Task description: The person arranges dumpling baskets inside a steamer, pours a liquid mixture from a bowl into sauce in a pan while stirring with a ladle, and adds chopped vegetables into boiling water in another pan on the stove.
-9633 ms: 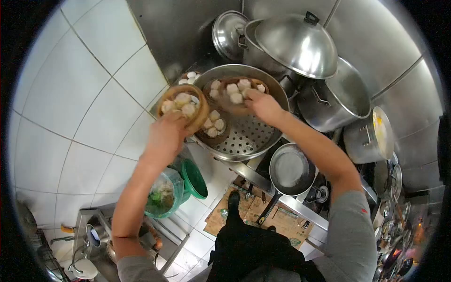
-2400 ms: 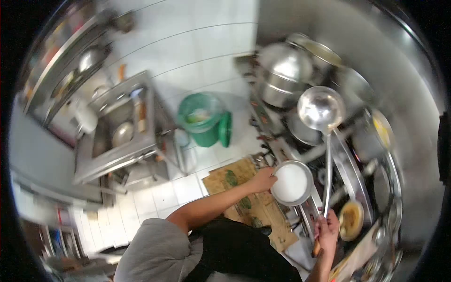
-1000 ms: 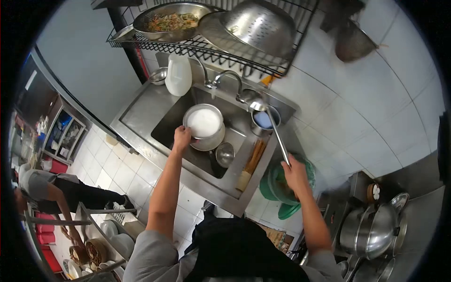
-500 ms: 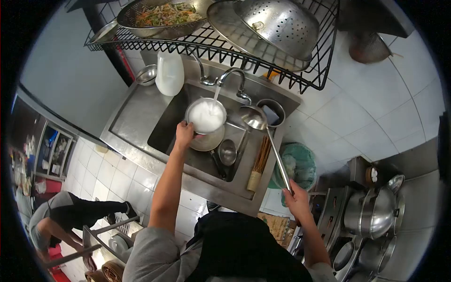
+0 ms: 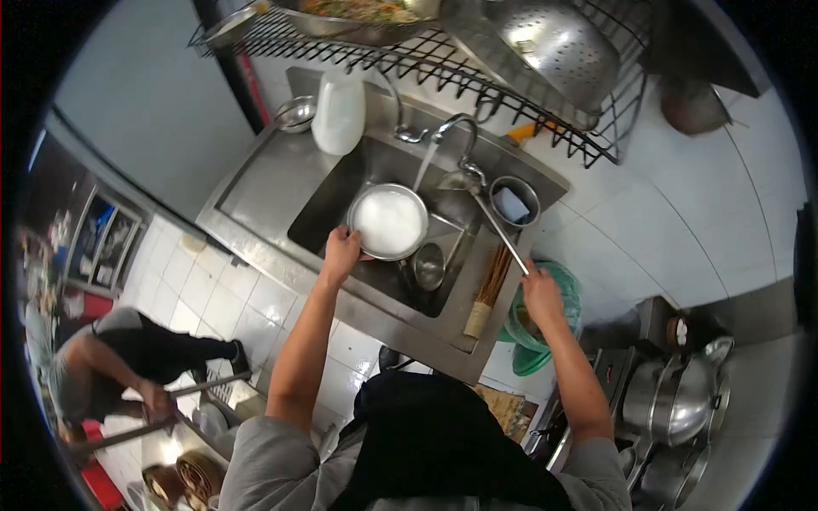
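Observation:
My left hand point(image 5: 342, 249) grips the near-left rim of a round metal bowl point(image 5: 399, 256) holding white, cloudy or foamy contents point(image 5: 388, 219). The bowl is level above the sink point(image 5: 319, 223); water runs from the faucet point(image 5: 460, 121) just beyond its far edge. Closed around the end of a long-handled ladle point(image 5: 504, 232) is my right hand point(image 5: 542, 296), right of the sink. The ladle's head is by the faucet base, its inside turned from view. Below the bowl, a smaller ladle or scoop point(image 5: 429, 266) rests in the sink.
On the counter are a white plastic jug point(image 5: 339, 115), a small metal bowl point(image 5: 296, 113), a metal cup with a sponge point(image 5: 515, 203) and a bamboo brush point(image 5: 486, 298). A wire rack point(image 5: 409, 64) hangs above. Pots point(image 5: 673, 396) stand right; another person point(image 5: 119, 358) works left.
The bowl has moved out from under the water stream, toward me. My right hand has risen, and the ladle's head has shifted toward the faucet base and tipped over.

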Motion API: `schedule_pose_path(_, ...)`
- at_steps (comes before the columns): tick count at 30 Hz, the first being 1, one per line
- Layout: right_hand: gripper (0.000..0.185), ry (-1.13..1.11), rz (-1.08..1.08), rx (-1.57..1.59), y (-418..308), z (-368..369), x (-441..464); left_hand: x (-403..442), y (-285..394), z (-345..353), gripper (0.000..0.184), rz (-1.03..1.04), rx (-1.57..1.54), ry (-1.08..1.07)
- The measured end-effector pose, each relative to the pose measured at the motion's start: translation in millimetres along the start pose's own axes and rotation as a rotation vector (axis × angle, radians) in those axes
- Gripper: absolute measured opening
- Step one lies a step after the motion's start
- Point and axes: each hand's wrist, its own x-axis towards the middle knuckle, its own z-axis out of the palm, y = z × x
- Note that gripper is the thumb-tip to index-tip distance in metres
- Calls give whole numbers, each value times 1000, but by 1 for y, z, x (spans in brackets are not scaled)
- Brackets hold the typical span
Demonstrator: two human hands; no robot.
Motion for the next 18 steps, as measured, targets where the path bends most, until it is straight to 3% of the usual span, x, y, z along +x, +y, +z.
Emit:
schedule_pose_path(5,47,-7,-119,39,24,-8,-10,-52,-34,-23,20,53,93,111)
schedule_pose_path(8,44,-49,-9,284,16,-26,-22,-94,-51,-32,22,73,115,206)
schedule_pose_path(12,43,97,-250,269,48,-39,-4,-141,-62,-27,22,84,71,304)
schedule_pose_path(13,44,-27,-127,243,38,-60,-7,-151,-66,-28,22,55,56,309)
schedule_pose_path(17,43,132,-494,174,96,-40,18,-177,-85,-24,22,10,87,396)
schedule_pose_path(18,42,98,-434,184,97,-39,21,-181,-96,-28,21,36,163,423)
